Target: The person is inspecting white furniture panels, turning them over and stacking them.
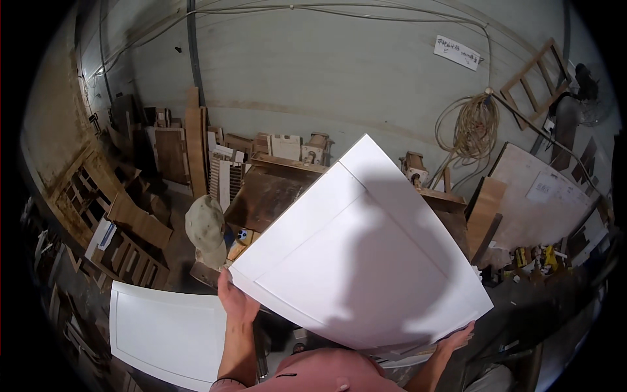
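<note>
I hold a large white framed panel [307, 242], like a cabinet door, tilted in front of my body. My left hand [236, 299] grips its lower left corner, with the thumb up along the edge. At the lower right corner my right hand [457, 337] is closed on the panel's edge, its fingers partly under it. A dark shadow falls across the panel's face. Below and left of my left forearm lies a second white framed panel [166, 330]. Much of the brown workbench [271, 196] behind is hidden by the panel I hold.
A pale cap [205, 225] sits at the bench's left corner. Metal clamp parts [317, 149] stand along its far side. Wooden boards [194, 150] and slatted frames [130, 258] lean at the left. A coiled hose [467, 130] hangs on the wall; a large board [535, 186] leans at the right.
</note>
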`<state>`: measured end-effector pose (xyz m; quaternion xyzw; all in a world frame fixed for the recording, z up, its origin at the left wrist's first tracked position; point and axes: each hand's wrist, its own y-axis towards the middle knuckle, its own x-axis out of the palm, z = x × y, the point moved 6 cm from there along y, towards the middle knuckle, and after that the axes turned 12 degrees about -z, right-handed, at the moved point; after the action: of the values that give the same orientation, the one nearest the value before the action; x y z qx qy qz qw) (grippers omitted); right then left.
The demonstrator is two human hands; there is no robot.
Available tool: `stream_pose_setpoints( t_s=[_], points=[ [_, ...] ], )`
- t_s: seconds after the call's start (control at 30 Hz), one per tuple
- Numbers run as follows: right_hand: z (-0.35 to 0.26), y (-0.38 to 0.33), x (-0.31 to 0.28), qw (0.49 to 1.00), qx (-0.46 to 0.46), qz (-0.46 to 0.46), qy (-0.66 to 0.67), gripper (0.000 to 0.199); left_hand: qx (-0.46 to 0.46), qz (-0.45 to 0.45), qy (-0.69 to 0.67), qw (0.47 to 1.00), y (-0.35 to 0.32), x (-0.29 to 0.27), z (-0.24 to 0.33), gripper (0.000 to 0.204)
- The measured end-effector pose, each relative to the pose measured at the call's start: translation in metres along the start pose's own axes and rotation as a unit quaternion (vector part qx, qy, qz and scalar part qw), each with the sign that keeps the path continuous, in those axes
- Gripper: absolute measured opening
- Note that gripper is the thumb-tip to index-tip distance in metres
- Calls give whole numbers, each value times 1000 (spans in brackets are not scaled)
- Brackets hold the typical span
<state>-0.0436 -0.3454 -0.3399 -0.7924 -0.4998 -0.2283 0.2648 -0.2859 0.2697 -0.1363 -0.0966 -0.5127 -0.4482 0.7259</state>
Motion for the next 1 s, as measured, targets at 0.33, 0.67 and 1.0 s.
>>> stream_pose_setpoints(
  t_s=[0.33, 0.67, 1.0],
  points=[
    [0, 8, -2, 999, -1, -10, -52, 71, 19, -2, 5, 1000, -5, 10, 7, 62],
    [3, 6, 54, 993, 45, -107, -5, 68, 31, 90, 29, 995, -28, -9, 13, 64],
    [47, 20, 142, 942, 195, -236, -138, 68, 107, 233, 60, 965, -104, -20, 56, 57]
  ],
)
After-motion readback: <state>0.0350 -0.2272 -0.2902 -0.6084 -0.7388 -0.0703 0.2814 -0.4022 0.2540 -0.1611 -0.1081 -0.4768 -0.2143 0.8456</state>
